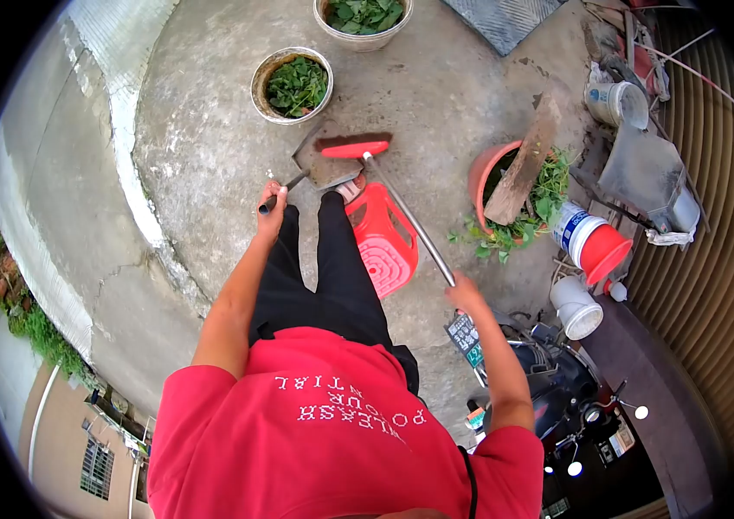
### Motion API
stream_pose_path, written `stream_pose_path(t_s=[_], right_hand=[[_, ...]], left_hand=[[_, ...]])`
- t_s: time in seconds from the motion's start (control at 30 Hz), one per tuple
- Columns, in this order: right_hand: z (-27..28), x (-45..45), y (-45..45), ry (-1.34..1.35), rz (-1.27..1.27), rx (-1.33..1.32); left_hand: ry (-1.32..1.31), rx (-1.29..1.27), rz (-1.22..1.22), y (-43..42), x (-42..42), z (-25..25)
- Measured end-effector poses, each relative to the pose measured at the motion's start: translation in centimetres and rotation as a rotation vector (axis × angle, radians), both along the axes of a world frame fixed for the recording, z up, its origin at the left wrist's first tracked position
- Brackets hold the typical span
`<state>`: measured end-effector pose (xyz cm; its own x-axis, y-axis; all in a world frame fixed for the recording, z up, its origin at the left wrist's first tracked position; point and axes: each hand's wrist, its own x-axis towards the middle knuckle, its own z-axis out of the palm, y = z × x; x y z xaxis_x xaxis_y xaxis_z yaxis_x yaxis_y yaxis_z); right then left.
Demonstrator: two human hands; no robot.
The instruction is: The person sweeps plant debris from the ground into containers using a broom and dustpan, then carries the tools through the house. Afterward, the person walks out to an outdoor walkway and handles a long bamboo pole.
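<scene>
My left hand [272, 210] is closed round the dark handle of a metal dustpan [330, 166], which lies on the concrete in front of my feet. In my right hand [467, 295] is the silver pole of a broom [356, 150] with a red head. The broom head rests at the dustpan's far edge, its dark bristles partly over the pan. A red plastic stool [382, 251] lies beside my leg, just right of the dustpan.
Beyond the dustpan stand two buckets of green leaves, one nearer [256, 82] and one farther [364, 41]. At right are an orange pot [479, 177] with a wooden plank [523, 164], a white bucket [576, 309] and a parked motorbike [557, 381].
</scene>
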<state>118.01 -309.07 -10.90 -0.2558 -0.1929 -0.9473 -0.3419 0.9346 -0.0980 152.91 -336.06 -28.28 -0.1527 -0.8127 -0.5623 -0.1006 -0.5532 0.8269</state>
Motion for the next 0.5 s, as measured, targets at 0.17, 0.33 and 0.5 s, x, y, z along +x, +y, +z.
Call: stream_pose_path(t_s=[0.17,0.33,0.5], right_hand=[[1.0,0.9,2.1,-0.1,-0.296,0.004],[-3.5,9.3,-2.5,0.121,-0.24,-0.129],[-10.7,10.5,-1.0,0.358,0.272,-0.249]], left_hand=[[-0.088,-0.253,-0.181,-0.2,2.4,-1.7],[-0.11,-0.114,-0.183,0.0,4.5,0.1],[-0.074,-0.173,-0.169,-1.1,7.3,-0.2]])
